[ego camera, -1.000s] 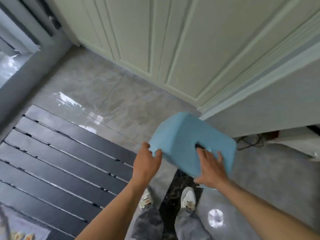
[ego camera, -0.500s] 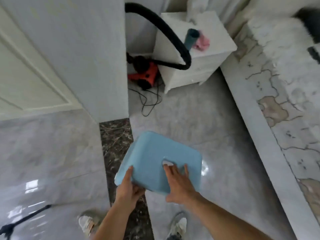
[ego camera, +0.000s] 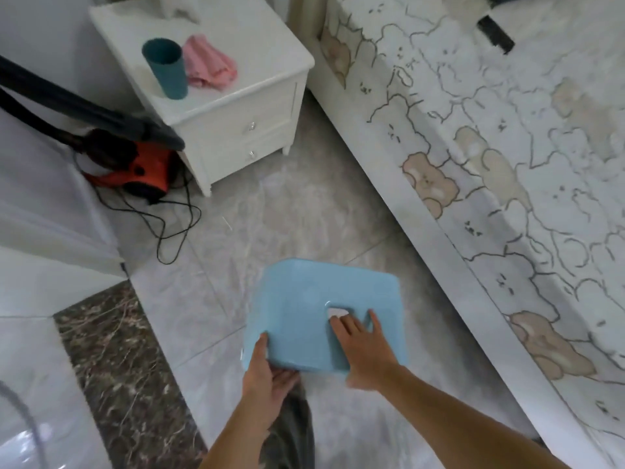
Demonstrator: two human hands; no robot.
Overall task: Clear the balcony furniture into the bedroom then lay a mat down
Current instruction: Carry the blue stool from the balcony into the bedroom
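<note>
I hold a light blue plastic stool (ego camera: 304, 306) in front of me above the grey bedroom floor, its flat seat facing up. My left hand (ego camera: 267, 370) grips its near left corner from below, thumb on the seat. My right hand (ego camera: 363, 346) lies on the seat with fingertips hooked into the handle slot in the middle. The stool's legs are hidden under the seat.
A bed (ego camera: 507, 164) with a bear-print sheet runs along the right. A white nightstand (ego camera: 233, 106) at the back holds a teal cup (ego camera: 165, 67) and a pink cloth (ego camera: 208, 62). An orange vacuum (ego camera: 135, 170) with black hose and cord lies left of it. A dark marble threshold (ego camera: 111, 367) is at lower left.
I have carried the stool from the balcony past the dark threshold into the bedroom; the view swung right, so the nightstand and bed are now closer. Both hands kept their grip.
</note>
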